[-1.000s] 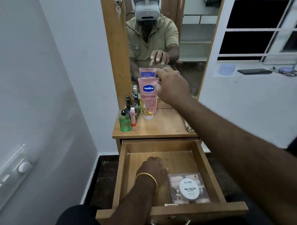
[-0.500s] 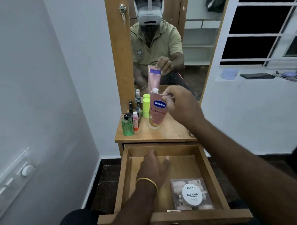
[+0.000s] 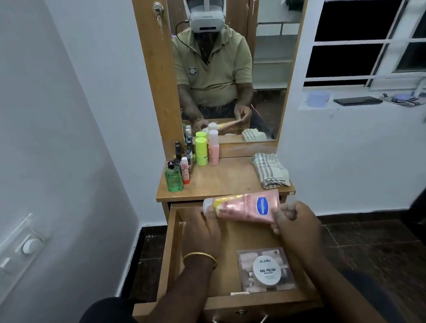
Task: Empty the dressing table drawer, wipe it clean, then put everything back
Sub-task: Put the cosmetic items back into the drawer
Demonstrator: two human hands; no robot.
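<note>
Head view: my right hand [image 3: 296, 221] pinches the crimped end of the pink tube [image 3: 243, 206], fingers curled round it. A half second ago the tube stood nearly upright over the tabletop; now it lies almost level at centre frame, over the back edge of the open drawer [image 3: 170, 251], cap pointing left. One second ago it stood upright further back, by the mirror.

My left hand [image 3: 205, 226], gold bangle at the wrist, has come up from the drawer floor. Its fingers are fairly straight and touch the tube near the white cap; I cannot tell whether the thumb grips underneath.

Clear box [image 3: 266, 271] with the round nail polish label sits in the lower right of the drawer, same place as before.

With the tube lifted away, more of the tabletop [image 3: 222, 180] shows. Green bottle [image 3: 175, 177] and a cluster of small bottles stand at upper left of it, with a lime-capped bottle [image 3: 201, 150] and a pink bottle [image 3: 213, 148] against the mirror base. Folded striped cloth [image 3: 271, 169] lies at its right edge, no longer hidden by my arm.
</note>
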